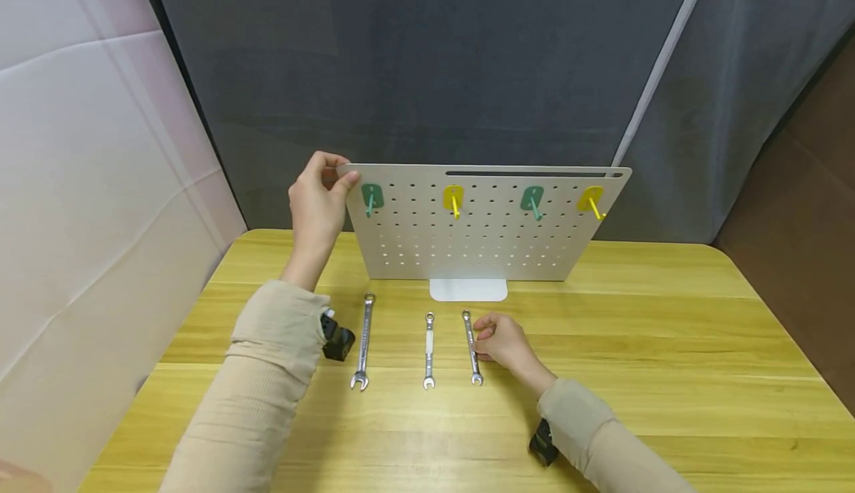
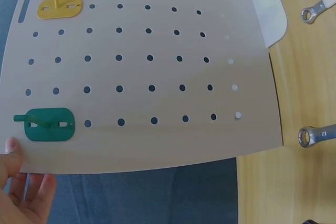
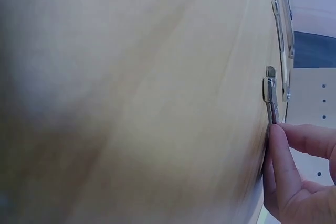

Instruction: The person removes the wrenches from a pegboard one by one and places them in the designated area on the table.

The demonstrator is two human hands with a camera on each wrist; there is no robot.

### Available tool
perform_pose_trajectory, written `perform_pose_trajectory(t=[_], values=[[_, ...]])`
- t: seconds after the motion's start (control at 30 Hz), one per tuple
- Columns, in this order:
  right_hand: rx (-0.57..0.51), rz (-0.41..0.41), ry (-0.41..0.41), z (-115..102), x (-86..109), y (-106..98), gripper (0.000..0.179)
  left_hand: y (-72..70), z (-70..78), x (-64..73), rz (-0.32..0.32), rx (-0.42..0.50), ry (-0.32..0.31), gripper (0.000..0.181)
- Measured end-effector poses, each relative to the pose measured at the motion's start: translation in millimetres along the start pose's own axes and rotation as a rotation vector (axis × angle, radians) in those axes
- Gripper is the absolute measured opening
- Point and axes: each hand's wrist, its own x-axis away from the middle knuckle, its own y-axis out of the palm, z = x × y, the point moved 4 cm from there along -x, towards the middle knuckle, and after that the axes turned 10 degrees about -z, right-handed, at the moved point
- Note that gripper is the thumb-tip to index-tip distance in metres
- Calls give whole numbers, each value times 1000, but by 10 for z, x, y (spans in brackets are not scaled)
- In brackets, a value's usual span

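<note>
My left hand (image 1: 317,203) grips the upper left corner of a white pegboard (image 1: 467,252), thumb in front and fingers behind, as the left wrist view also shows. My right hand (image 1: 504,341) pinches the rightmost combination wrench (image 1: 470,333) near its middle; the wrench lies at table level, its open end toward me. In the right wrist view the thumb and fingers (image 3: 283,166) meet on that wrench. A middle wrench (image 1: 429,344) with a pale handle and a longer wrench (image 1: 365,341) lie to its left.
Along the board's top are a green hook (image 1: 372,196), a yellow hook (image 1: 453,197), another green hook (image 1: 532,200) and another yellow hook (image 1: 591,200). The board's white foot (image 1: 467,290) juts forward on the wooden table (image 1: 668,344). A dark curtain (image 1: 467,70) hangs behind.
</note>
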Motion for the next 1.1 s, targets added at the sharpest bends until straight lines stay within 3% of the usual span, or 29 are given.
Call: perform_pose_trajectory(t=[0.57,0.93,1.1], values=[[-40,-31,-20,42,-6,-101,24,62,11,4,1,-2,21,27],[41,8,-158,-178,90,-444,30,131,-64,83,-93,31,63,44],[128,82,-245,-307,185,-665,33,85,-108,215,-84,-4,70,54]])
